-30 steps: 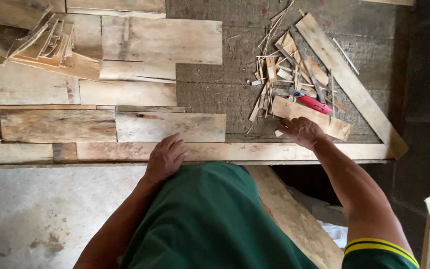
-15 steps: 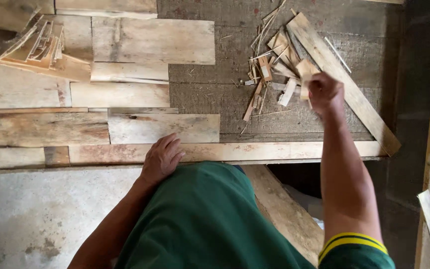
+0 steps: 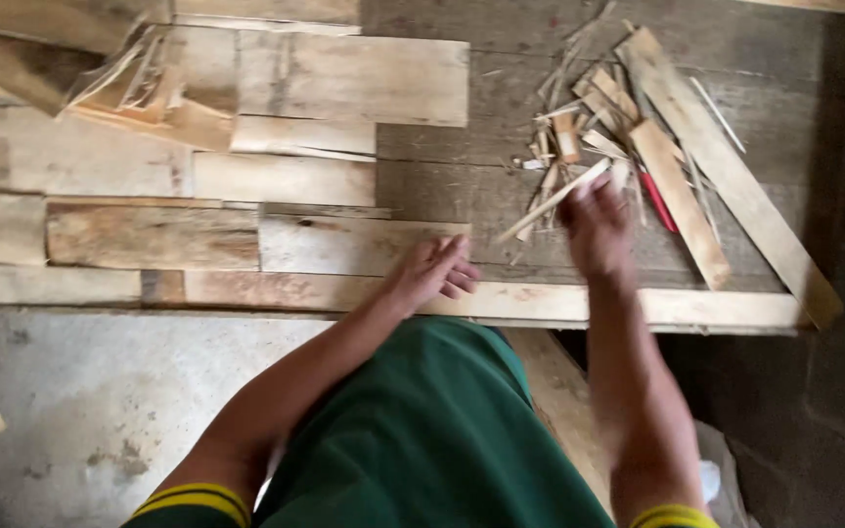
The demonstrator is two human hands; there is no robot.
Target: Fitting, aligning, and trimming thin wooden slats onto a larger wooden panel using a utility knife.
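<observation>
We see the left hand (image 3: 434, 274) resting on the wooden worktop (image 3: 462, 210), palm down, its fingers loosely curled and holding nothing. It lies at the right end of a short pale board (image 3: 344, 244) and on the far edge of the long edge plank (image 3: 501, 301) that runs along the near side of the top. The left forearm reaches up and to the right from the near left, bent at the elbow.

The right hand (image 3: 594, 227) is stretched farther out, blurred by motion, the arm almost straight and pointing away from us. Its fingers appear closed around a thin pale wood strip (image 3: 555, 200), which slants from the hand down to the left; how firm the grip is we cannot tell through the blur. The hand sits at the near edge of a heap of wood slivers (image 3: 589, 117). Just right of it a red tool (image 3: 659, 201) lies beside a flat slat (image 3: 679, 200), and a longer diagonal plank (image 3: 735, 181) lies beyond. Stacked boards (image 3: 344, 78) fill the far left.
</observation>
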